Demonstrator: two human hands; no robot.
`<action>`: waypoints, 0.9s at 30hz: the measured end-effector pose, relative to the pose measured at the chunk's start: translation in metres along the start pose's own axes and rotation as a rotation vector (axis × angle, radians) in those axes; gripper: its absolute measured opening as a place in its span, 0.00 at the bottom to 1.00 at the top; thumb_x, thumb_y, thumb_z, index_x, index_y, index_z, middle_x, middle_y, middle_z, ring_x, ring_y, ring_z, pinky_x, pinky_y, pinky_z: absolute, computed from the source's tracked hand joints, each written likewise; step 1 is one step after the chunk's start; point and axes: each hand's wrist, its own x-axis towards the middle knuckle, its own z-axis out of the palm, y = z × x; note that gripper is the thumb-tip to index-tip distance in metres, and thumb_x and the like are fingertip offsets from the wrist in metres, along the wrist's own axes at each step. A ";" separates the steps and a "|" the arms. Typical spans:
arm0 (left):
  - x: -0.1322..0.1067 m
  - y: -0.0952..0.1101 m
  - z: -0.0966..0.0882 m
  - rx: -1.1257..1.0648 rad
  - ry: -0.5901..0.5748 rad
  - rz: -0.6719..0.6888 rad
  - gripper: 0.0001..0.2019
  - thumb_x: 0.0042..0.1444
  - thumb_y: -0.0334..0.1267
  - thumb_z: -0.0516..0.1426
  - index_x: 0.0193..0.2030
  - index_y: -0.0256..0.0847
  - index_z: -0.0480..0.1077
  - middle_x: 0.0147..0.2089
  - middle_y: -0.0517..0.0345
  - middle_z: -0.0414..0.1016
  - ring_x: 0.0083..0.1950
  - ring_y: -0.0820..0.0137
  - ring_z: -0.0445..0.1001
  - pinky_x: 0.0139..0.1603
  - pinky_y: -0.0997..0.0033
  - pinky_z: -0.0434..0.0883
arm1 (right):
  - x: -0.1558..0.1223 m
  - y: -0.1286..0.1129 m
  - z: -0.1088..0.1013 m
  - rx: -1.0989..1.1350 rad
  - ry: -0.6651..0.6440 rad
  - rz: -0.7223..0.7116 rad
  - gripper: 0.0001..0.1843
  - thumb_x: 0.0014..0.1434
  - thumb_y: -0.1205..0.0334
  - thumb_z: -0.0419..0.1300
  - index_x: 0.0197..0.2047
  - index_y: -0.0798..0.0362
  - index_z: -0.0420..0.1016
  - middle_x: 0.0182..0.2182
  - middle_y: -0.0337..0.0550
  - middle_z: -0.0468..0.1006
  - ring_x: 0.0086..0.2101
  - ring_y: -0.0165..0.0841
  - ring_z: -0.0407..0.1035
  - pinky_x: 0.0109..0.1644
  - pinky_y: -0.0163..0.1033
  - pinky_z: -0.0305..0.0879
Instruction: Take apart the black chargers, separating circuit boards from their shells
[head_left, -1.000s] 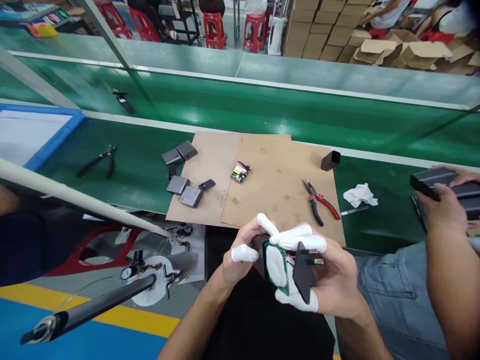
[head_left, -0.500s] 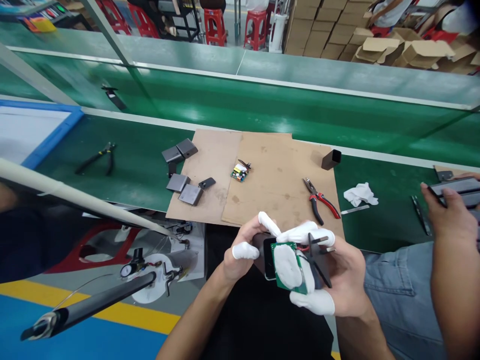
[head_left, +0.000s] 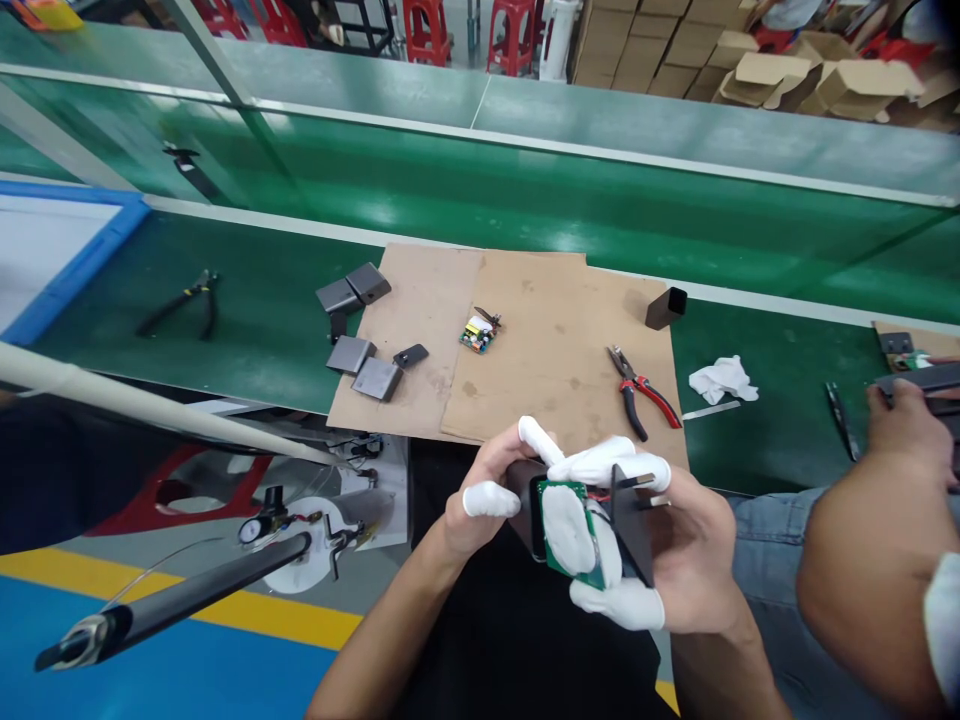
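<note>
In the head view, my left hand (head_left: pixel 480 510) grips a dark casing (head_left: pixel 527 518); my right hand (head_left: pixel 686 545) holds a black pronged plate (head_left: pixel 634 535) and a white-padded green circuit board (head_left: pixel 570 535) at the casing's mouth, just this side of stained cardboard (head_left: pixel 555 370) on a green bench (head_left: pixel 270 310). Beyond stand red stools (head_left: pixel 512 38) and stacked cartons (head_left: pixel 645 45); blue, yellow-striped floor (head_left: pixel 187 670) shows leftward.

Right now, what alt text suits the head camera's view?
A person's left hand holds a dark casing, the right hand a green circuit board and pronged plate. Red-handled pliers and another board lie on cardboard beyond.
</note>
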 end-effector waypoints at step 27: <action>0.000 0.000 -0.001 -0.011 0.027 -0.035 0.20 0.36 0.40 0.59 0.40 0.39 0.75 0.37 0.52 0.73 0.41 0.60 0.69 0.46 0.63 0.62 | -0.006 0.009 0.000 -0.101 0.021 -0.030 0.41 0.42 0.63 0.85 0.59 0.45 0.80 0.45 0.49 0.86 0.41 0.46 0.80 0.41 0.51 0.80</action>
